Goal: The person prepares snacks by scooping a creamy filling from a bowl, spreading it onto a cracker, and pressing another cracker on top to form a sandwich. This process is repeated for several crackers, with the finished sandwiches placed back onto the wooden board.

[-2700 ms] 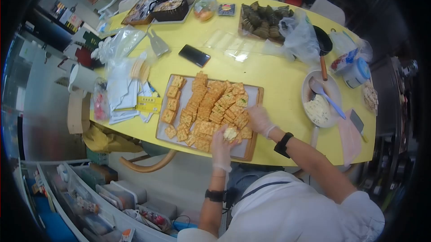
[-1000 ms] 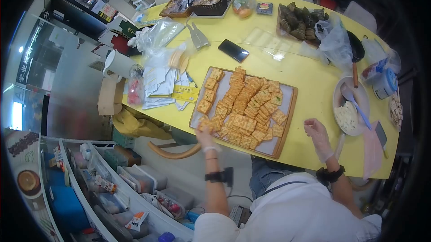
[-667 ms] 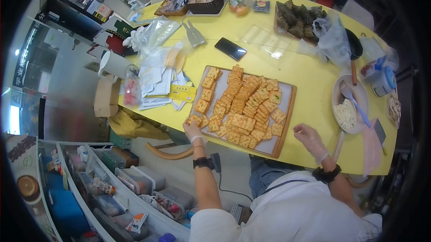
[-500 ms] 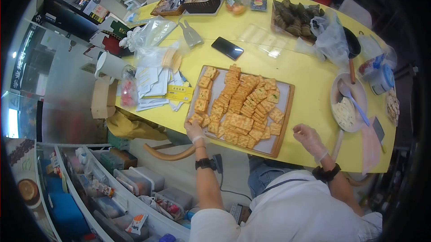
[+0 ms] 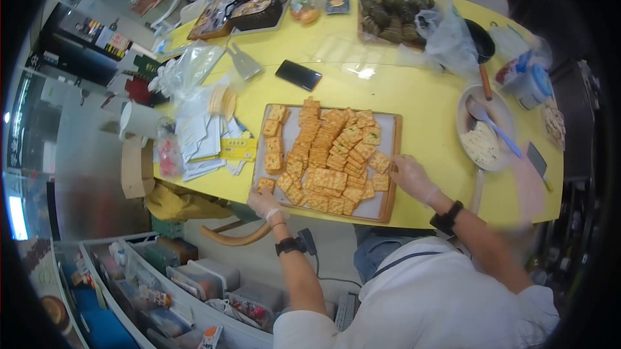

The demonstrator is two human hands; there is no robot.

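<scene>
A wooden-rimmed tray point(image 5: 396, 137) with a white liner carries stacks and rows of golden square crackers point(image 5: 326, 145), some with green flecks. My left hand point(image 5: 264, 205), in a clear glove, is closed at the tray's near left corner. A single cracker point(image 5: 266, 185) lies right at its fingertips. On the opposite side, my right hand point(image 5: 413, 179), also gloved, has its fingers bent over the tray's right rim. They are close beside a cracker point(image 5: 380, 162) at the edge of the pile. The undersides of both hands are hidden.
A pan point(image 5: 463, 111) with a pale mixture and a spatula stands at right. Beyond the tray lie a phone point(image 5: 299, 75) and a scraper point(image 5: 244, 64). Papers point(image 5: 202, 142) lie left. Leaf-wrapped bundles point(image 5: 391, 19) and bags fill the back; a chair point(image 5: 236, 238) stands near left.
My right hand has moved left from above the table to the tray's right rim. My left hand stays at the near left corner. The view has turned slightly; the crackers look unmoved.
</scene>
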